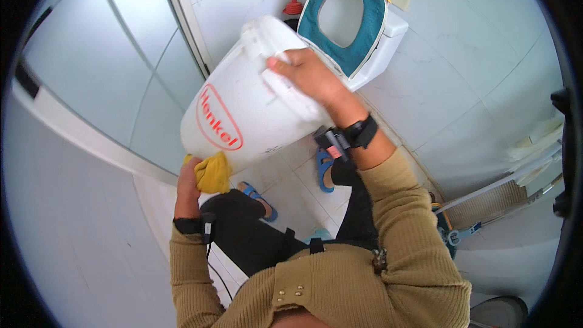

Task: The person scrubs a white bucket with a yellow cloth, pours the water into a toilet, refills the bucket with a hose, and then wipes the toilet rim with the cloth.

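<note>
The right hand point(303, 76) is gripping a white bucket point(246, 100); the left hand point(188, 179) (lower down) is clutching a yellow cloth point(214, 174).

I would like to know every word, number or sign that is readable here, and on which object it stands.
White plastic bucket: large red word inside a red oval, legible, but I don't copy printed words.
Same bucket, small dark marks: too blurred to read.
Black right-wrist device: any marking is too small to read.
</note>
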